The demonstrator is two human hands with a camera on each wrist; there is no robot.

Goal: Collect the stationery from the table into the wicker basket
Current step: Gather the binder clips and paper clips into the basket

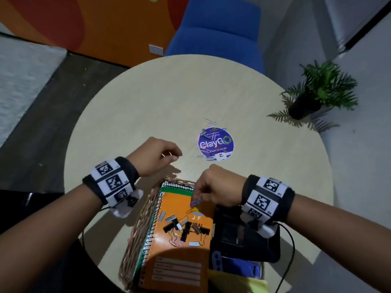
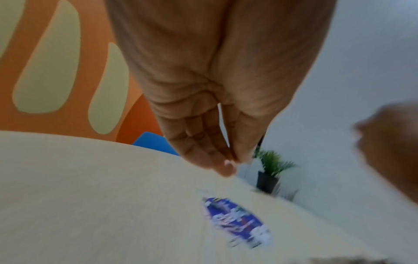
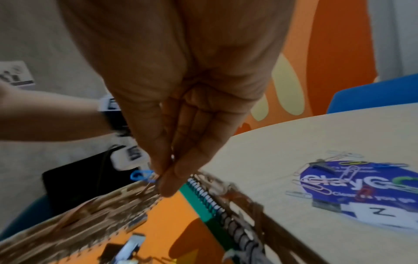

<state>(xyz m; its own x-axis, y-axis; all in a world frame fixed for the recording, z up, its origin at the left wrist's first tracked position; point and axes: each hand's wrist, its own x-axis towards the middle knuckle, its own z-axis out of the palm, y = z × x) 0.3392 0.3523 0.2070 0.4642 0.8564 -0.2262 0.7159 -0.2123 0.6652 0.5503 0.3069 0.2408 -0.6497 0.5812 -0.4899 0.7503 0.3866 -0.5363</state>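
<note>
The wicker basket [image 1: 139, 225] [image 3: 90, 210] stands at the table's near edge. In it lies an orange spiral notebook [image 1: 179, 256] [image 3: 172, 223] with black binder clips [image 1: 184, 227] and paper clips on its cover. My right hand [image 1: 197, 197] [image 3: 162, 178] hovers over the basket's far end and pinches a blue paper clip [image 1: 195, 203] [image 3: 140, 176]. Left of it, my left hand [image 1: 175, 157] [image 2: 235, 161] is above the bare table, fingertips pinched on what looks like a thin orange paper clip [image 1: 166, 154]. Several loose paper clips [image 1: 211, 134] [image 3: 316, 187] lie on a purple round sticker [image 1: 220, 144] [image 2: 237, 219].
A black device [image 1: 243, 235] and blue and yellow items fill the basket's right side. A potted plant [image 1: 317, 92] stands at the table's far right edge. A blue chair [image 1: 215, 32] is behind the round table [image 1: 148, 102].
</note>
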